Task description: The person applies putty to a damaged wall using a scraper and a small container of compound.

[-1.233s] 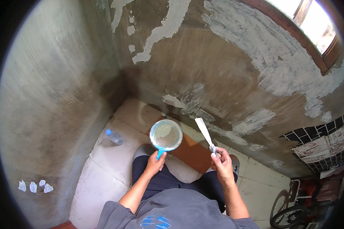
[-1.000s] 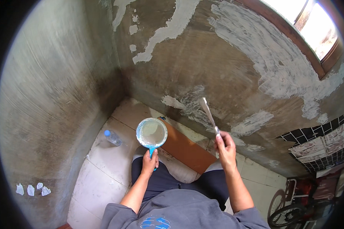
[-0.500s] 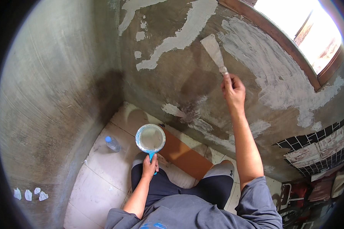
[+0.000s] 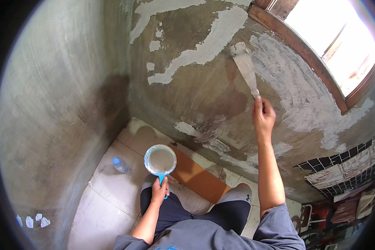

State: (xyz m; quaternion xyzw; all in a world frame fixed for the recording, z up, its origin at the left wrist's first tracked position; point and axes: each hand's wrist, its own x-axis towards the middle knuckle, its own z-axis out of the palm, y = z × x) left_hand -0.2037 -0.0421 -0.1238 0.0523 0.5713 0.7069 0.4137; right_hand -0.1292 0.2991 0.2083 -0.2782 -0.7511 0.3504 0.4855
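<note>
My right hand [image 4: 263, 120] is closed around the handle of a putty knife [image 4: 246, 70], raised against the wall below the window. A lump of pale putty [image 4: 239, 48] sits at the blade's broad end, between two smeared whitish patches; whether the edge touches the wall I cannot tell. Low in front of me, my left hand [image 4: 159, 191] grips the blue handle of a round dipper [image 4: 161, 146], its rim crusted with white. Greyish-white putty [image 4: 161, 160] lies inside it.
A capped plastic bottle [image 4: 120, 165] stands on the tiled floor [image 4: 108, 189] to the left. An orange-brown board [image 4: 200, 173] lies along the wall's foot. The wooden window frame [image 4: 304, 58] is at upper right, black tiles [image 4: 321, 162] and piled items [image 4: 346, 210] at lower right.
The view has shifted a little. The knife stays near the same wall spot, its blade turned slightly, and putty now shows at its end. The dipper is still held low.
</note>
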